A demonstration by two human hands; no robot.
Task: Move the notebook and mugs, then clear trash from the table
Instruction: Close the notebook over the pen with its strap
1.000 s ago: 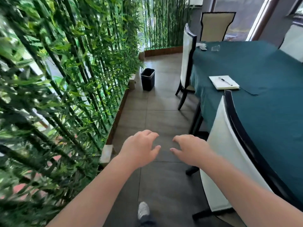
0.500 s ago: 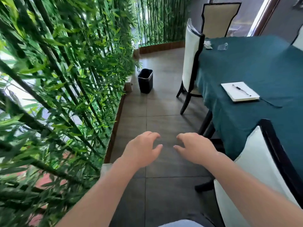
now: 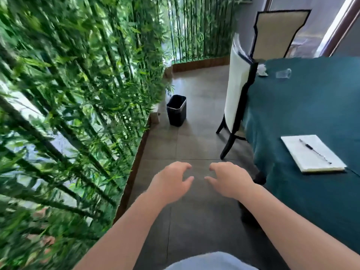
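A white notebook point(image 3: 311, 154) with a black pen point(image 3: 314, 151) on it lies near the left edge of the table, which is covered in a teal cloth point(image 3: 311, 106). At the table's far corner lie a crumpled white scrap point(image 3: 262, 71) and a clear plastic cup point(image 3: 283, 73) on its side. No mugs are in view. My left hand point(image 3: 171, 182) and my right hand point(image 3: 228, 179) hover side by side over the floor, left of the table. Both are empty, with fingers curled and apart.
A black waste bin point(image 3: 176, 110) stands on the grey tiled floor by the bamboo hedge point(image 3: 78, 94) along the left. Two white-backed chairs, one point(image 3: 236, 84) at the table's left side and another point(image 3: 278, 34) at its far end, stand ahead.
I have walked forward along the table. The nearest chair has passed out of view and the notebook and bin are closer. My hands keep the same empty pose.
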